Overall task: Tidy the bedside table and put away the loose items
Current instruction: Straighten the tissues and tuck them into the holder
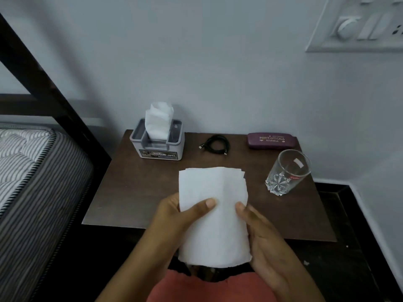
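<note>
1. A folded white tissue (pixel 212 216) is held above the front edge of the bench (pixel 130 192), clear of its surface.
2. The tissue is pinched by the left hand (pixel 174 216) at its left edge; the thumb is laid across the top face and the fingers are hidden beneath.
3. The right edge of the tissue is pinched by the right hand (pixel 263 236), with the thumb on top and the palm turned inward.
4. A grey tissue box (pixel 157 147) is located at the rear left corner of the bench; a white tissue is seen standing up out of its opening.
5. A coiled black cable (pixel 216 144) is laid at the rear centre, just to the right of the box.
6. A maroon glasses case (pixel 271 141) is placed at the rear right, closed.
7. A clear drinking glass (pixel 287 171) is set near the right edge, in front of the case.
8. A striped mattress (pixel 32 171) is seen to the left of the bench.
9. A switch panel (pixel 359 25) is mounted on the wall, upper right.
</note>
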Demonstrator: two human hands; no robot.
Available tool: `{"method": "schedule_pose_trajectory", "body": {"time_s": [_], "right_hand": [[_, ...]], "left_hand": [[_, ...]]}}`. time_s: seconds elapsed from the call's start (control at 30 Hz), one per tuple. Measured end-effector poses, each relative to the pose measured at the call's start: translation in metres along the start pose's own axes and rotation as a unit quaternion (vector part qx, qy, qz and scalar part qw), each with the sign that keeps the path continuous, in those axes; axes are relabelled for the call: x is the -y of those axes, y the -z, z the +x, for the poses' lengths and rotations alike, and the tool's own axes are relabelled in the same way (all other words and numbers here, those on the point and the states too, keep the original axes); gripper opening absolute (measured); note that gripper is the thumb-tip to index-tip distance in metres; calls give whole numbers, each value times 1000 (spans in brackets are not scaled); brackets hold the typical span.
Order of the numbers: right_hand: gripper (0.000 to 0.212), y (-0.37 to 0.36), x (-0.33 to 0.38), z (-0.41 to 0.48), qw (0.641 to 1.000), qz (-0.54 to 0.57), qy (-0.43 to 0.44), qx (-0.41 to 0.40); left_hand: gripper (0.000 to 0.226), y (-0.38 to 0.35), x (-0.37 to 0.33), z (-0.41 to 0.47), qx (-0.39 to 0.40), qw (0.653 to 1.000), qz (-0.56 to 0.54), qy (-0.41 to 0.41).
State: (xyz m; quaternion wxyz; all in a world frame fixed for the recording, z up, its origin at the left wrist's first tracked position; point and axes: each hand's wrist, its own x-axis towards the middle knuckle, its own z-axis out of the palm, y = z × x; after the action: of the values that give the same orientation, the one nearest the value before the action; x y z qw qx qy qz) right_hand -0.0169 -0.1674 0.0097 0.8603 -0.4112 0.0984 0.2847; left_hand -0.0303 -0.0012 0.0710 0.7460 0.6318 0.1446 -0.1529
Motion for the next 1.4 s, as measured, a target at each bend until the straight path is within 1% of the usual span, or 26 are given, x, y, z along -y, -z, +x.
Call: {"method": "schedule_pose_trajectory", "body": {"time_s": [0.07,0.17,0.27,0.37,0.4,0.47,0.53,0.57,0.6,0.67,0.7,0.73,0.77,0.8,0.87,0.9,0.97,1.03,1.13,1.27,1.33,1.4], "right_hand": [[37,-3,2,-9,1000,-10,20,-6],[45,-6,5,-21,998,-33,26,-42],[39,-10,8,-31,996,-66,41,-51],[35,-16,13,-38,993,-89,57,-46],[35,-18,14,-41,992,-97,62,-46],[38,-20,17,-46,990,-110,70,-50],[46,-26,20,-51,984,-137,89,-68],[50,-29,21,-52,976,-168,104,-95],[54,-34,19,-54,959,-212,126,-138],[59,-48,11,-59,902,-312,193,-227],[58,-57,4,-64,875,-348,231,-246],[54,-68,-4,-68,858,-367,261,-246],[51,-78,-11,-71,854,-373,279,-234],[50,-87,-17,-72,861,-361,285,-216],[48,-99,-23,-72,898,-307,264,-171],[51,-101,-22,-71,909,-290,254,-160],[61,-102,-18,-68,922,-259,243,-153],[63,-101,-15,-66,934,-225,237,-147],[58,-99,-15,-65,938,-194,246,-149],[48,-97,-17,-59,948,-134,246,-149],[45,-97,-18,-58,947,-127,250,-159],[29,-95,-17,-58,940,-134,259,-178]], "left_hand": [[31,2,-2,-12,-21,1000,4,-10],[30,7,-2,-26,-71,997,-14,-19],[34,11,-5,-34,-112,992,-48,-26],[44,10,-14,-40,-109,991,-66,-36],[44,8,-16,-43,-103,992,-65,-34],[33,6,-19,-47,-89,993,-71,-30],[34,3,-20,-52,-72,994,-84,-23],[34,1,-18,-53,-71,993,-90,-25],[33,-1,-16,-54,-75,992,-96,-31],[30,-7,-12,-57,-97,989,-107,-45],[28,-10,-9,-58,-110,986,-113,-50],[28,-15,-8,-59,-120,984,-121,-56],[29,-19,-7,-60,-126,982,-128,-61],[27,-25,-7,-61,-126,981,-135,-66],[20,-34,-9,-65,-125,978,-149,-78],[17,-38,-11,-66,-126,976,-161,-79],[15,-40,-13,-66,-126,972,-181,-79],[15,-39,-11,-63,-124,973,-178,-78],[19,-39,-8,-58,-110,978,-156,-80],[31,-38,-5,-56,-116,982,-128,-82],[32,-38,-5,-55,-118,982,-123,-81],[32,-39,-5,-54,-118,982,-127,-76]]}}
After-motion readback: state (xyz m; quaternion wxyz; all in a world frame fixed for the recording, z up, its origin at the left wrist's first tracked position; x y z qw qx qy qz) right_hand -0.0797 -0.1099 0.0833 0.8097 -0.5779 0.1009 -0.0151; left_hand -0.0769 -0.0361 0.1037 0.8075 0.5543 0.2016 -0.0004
